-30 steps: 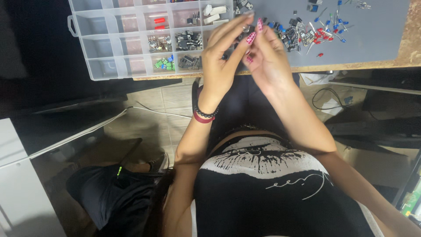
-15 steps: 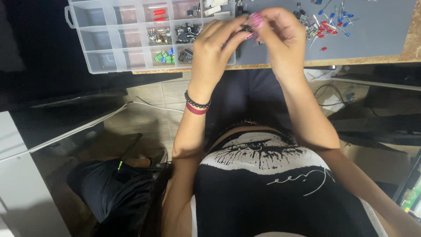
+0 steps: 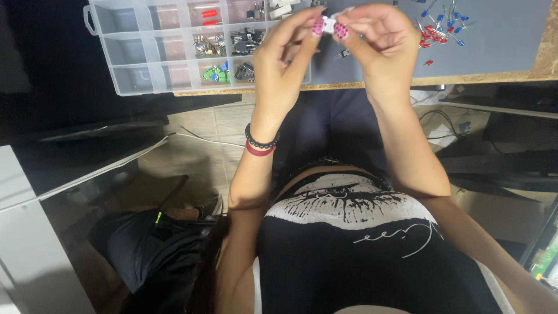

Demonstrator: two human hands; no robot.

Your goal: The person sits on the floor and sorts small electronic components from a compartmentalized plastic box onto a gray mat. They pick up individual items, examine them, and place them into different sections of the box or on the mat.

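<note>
My left hand (image 3: 285, 64) and my right hand (image 3: 381, 43) meet above the table's front edge, fingertips pinched together on a small white component (image 3: 329, 24). Both hands touch it; pink nails frame it. Behind my left hand lies a clear plastic organiser box (image 3: 131, 43) with compartments of small electronic parts, some red, some green, some black. To the right of my right hand, several loose red and blue LEDs (image 3: 444, 32) lie scattered on a grey mat (image 3: 500, 40). A small black part (image 3: 342, 54) lies on the mat under my hands.
The table's wooden front edge (image 3: 465, 77) runs across the top. Below it are a tiled floor (image 3: 197, 151), cables, a dark bag (image 3: 145, 250) at lower left and a white panel (image 3: 23, 244) at far left.
Both hands have come up and toward me from over the mat, and now pinch the small white component between their fingertips. The view has shifted slightly.
</note>
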